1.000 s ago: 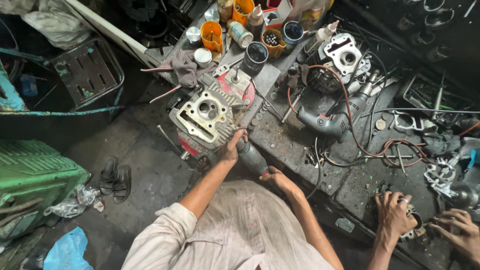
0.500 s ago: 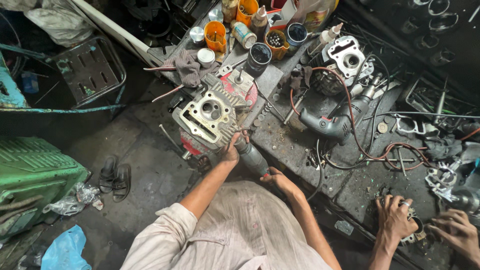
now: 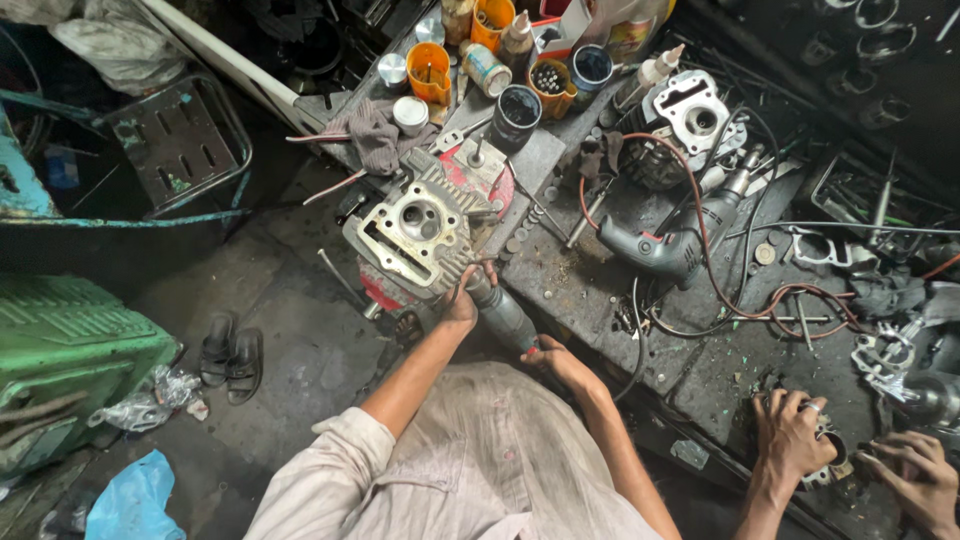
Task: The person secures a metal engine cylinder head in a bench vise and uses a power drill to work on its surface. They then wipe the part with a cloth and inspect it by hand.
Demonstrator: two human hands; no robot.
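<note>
A finned metal cylinder head (image 3: 418, 228) lies on a red stand at the near edge of a dirty workbench (image 3: 600, 300). My left hand (image 3: 462, 303) grips the front end of a grey power tool (image 3: 503, 314) whose tip meets the head's near fins. My right hand (image 3: 550, 356) holds the rear of the same tool. My pale sleeves fill the bottom centre of the head view.
An electric drill (image 3: 668, 248) with a red cord lies mid-bench beside another cylinder head (image 3: 692, 112). Orange cups (image 3: 430, 72) and tins stand at the back. Another person's hands (image 3: 800, 436) work a part at the bottom right. Sandals (image 3: 230, 355) and a green box (image 3: 70, 350) are on the floor.
The view has shifted slightly. My hands stay on the tool against the cylinder head. The other person's hands have shifted a little on their part.
</note>
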